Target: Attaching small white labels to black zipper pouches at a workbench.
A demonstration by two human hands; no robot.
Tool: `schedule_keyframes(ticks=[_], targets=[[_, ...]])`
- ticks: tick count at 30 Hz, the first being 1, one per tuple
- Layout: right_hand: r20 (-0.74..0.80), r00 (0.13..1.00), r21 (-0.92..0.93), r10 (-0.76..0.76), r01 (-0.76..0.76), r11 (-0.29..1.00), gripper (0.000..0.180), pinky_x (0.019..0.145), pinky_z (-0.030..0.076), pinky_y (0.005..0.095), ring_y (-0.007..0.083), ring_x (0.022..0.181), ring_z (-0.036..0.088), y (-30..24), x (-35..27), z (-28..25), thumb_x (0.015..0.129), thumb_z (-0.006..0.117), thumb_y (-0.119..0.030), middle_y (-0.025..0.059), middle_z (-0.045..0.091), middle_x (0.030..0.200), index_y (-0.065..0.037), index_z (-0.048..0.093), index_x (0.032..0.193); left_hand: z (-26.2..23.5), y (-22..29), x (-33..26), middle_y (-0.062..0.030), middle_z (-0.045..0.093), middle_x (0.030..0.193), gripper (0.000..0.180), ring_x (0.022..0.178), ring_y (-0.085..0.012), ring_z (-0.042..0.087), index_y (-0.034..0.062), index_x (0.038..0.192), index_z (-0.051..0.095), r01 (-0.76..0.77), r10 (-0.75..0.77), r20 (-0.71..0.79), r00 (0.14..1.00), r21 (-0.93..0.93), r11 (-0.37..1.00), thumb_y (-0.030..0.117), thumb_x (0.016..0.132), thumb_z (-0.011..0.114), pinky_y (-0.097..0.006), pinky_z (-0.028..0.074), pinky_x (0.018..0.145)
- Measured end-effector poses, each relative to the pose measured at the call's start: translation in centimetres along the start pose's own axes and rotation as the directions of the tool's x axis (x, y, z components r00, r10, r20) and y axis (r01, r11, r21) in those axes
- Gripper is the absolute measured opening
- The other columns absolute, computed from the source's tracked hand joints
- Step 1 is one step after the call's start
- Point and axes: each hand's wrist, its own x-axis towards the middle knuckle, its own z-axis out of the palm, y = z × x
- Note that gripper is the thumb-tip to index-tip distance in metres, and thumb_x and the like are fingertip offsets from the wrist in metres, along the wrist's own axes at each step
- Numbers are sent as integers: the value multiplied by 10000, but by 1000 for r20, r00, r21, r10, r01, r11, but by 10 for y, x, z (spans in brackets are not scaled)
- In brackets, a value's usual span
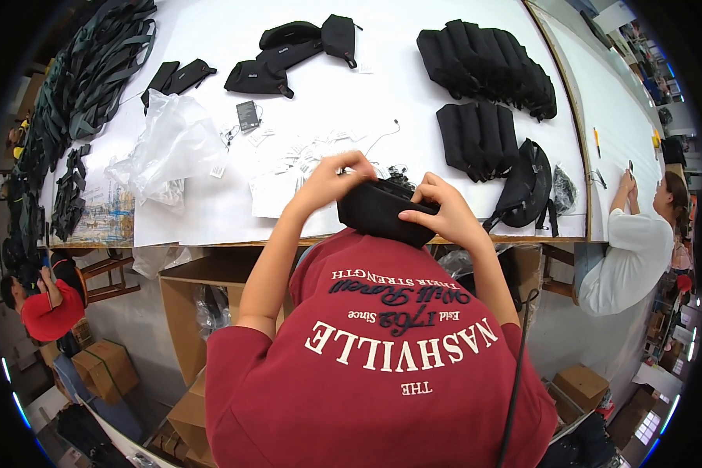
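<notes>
At the table's near edge, close against my body, a black fabric pouch (381, 214) stands with its opening upward. My right hand (443, 209) grips its right rim, thumb on the near outer face and fingers at the opening. Bent fingers of my left hand (337, 181) are closed at the rim's left end; what lies under the fingertips is partly hidden. Just beyond the pouch is a small tangle of black cords (398, 173). White paper tags (300, 160) lie scattered beside my left hand.
Stacked black pouches (483, 62) and a curved black waist bag (526, 187) lie to the right. Several finished-looking pouches (277, 66) sit at the back. Clear plastic bags (171, 144) and a heap of black straps (93, 70) are leftward. A co-worker (628, 249) sits at right.
</notes>
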Motion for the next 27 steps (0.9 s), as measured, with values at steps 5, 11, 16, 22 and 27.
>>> schedule_keyframes(ticks=[5, 11, 16, 22, 27], targets=[[-42, 998, 105, 35, -30, 994, 359, 610, 383, 282, 159, 665, 438, 12, -4, 3, 680, 786, -282, 38, 449, 730, -13, 548, 695, -58, -114, 3, -113, 603, 912, 288, 905, -283, 546, 41, 906, 575, 312, 0, -360, 933, 810, 497, 226, 733, 710, -369, 430, 803], [-94, 995, 135, 42, -29, 990, 334, 594, 375, 276, 157, 652, 445, 7, -9, 6, 681, 787, -250, 36, 448, 715, -12, 553, 689, -74, -124, 5, -133, 605, 902, 338, 915, -307, 544, 43, 903, 578, 342, -18, -361, 932, 866, 363, 223, 679, 756, -429, 415, 800], [-200, 963, -170, -183, 150, 974, 267, 540, 392, 303, 191, 629, 473, -15, -6, 5, 681, 767, -203, 51, 449, 714, -27, 568, 686, -68, -82, 20, -111, 614, 735, 233, 790, -257, 571, 26, 808, 593, 333, -30, -504, 863, 524, 784, 203, 733, 724, -360, 434, 723], [-290, 869, -380, -402, 281, 881, 240, 487, 385, 309, 197, 567, 473, -35, -1, 2, 651, 779, -188, 50, 452, 685, -32, 602, 695, -3, 79, 3, -40, 629, 864, 139, 863, -187, 567, 65, 794, 631, -364, 556, -186, 810, 584, 726, 146, 746, 734, -301, 388, 819], [-359, 801, -445, -479, 304, 843, 220, 482, 384, 309, 190, 577, 471, -48, 4, -5, 650, 772, -163, 43, 434, 680, -41, 595, 693, -3, 84, 2, -36, 606, 1016, 84, 1039, -222, 482, 130, 790, 668, -318, 658, -227, 718, 734, 600, 212, 788, 687, -345, 303, 919]])
